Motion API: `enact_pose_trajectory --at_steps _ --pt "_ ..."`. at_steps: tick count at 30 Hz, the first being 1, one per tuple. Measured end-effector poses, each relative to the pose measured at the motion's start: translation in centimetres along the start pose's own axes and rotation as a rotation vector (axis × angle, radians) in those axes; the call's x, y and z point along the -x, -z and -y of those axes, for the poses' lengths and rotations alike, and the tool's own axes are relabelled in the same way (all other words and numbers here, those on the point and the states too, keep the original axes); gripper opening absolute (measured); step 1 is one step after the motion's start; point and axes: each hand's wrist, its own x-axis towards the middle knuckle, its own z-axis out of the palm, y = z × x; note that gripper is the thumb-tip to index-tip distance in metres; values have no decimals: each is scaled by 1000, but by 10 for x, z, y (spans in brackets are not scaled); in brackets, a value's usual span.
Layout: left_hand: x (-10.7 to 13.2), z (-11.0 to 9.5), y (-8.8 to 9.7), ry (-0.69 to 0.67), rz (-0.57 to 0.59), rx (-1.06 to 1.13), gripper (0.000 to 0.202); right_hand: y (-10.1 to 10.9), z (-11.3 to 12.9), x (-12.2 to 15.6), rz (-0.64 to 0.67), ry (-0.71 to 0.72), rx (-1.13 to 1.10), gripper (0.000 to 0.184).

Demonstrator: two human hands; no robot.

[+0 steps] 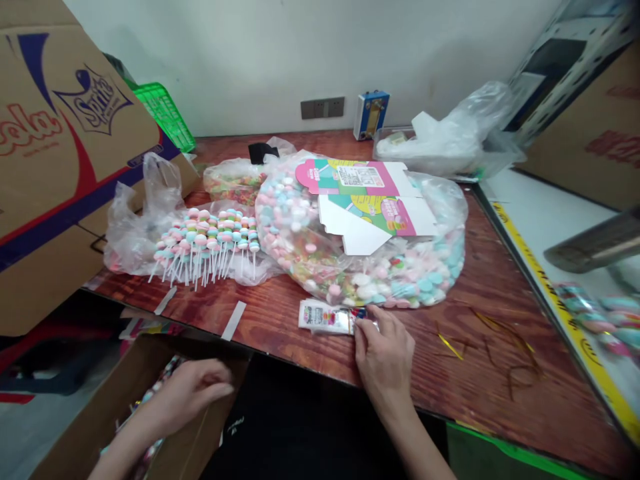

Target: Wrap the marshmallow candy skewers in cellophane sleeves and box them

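Observation:
My right hand (386, 350) is at the table's front edge, its thumb and fingertips closed on the right end of a small stack of printed clear plastic packets (325, 317). My left hand (195, 388) hangs over an open cardboard box (193, 443), fingers loosely curled, thumb apart, nothing visible in it. Wrapped candies (150, 393) lie inside that box, partly hidden by my forearm. Several marshmallow skewers (210, 237) on white sticks rest on a plastic bag to the left. Behind the packets sits a large clear bag of pastel marshmallows (400, 283), with a flattened colourful carton (377, 200) on top.
A large drink carton (60, 133) stands at the left, beside a green basket (163, 113). Gold twist ties (493, 340) are scattered on the right of the wooden table. White strips (233, 321) lie by the front edge. A plastic tub (445, 157) stands at the back right.

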Motion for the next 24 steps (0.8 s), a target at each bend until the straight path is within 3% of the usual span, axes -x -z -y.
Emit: enact_pose_trajectory --at_steps 2,4,7,11,15,18,21,24 --pt "-30 -70 -8 -372 -57 142 20 0 1 -1 -15 6 -19 14" --pt "-61 -124 -23 -671 -168 181 28 1 0 -2 -22 33 -11 16" --pt "-104 -164 -51 -787 -257 104 48 7 0 -5 -22 121 33 16" --pt "-135 -172 -75 -736 -341 23 49 19 1 -10 -5 243 79 19" --pt "-135 -172 -78 -676 -359 -10 43 40 -4 -18 20 331 138 22" --pt "-134 -174 -76 -643 -346 -69 44 65 -15 -22 -12 292 176 19" --pt "-134 -175 -73 -629 -325 -94 41 91 -25 -23 -133 233 194 16" --pt "-131 -179 -69 -633 -302 -4 42 108 -26 -23 -233 179 217 12"
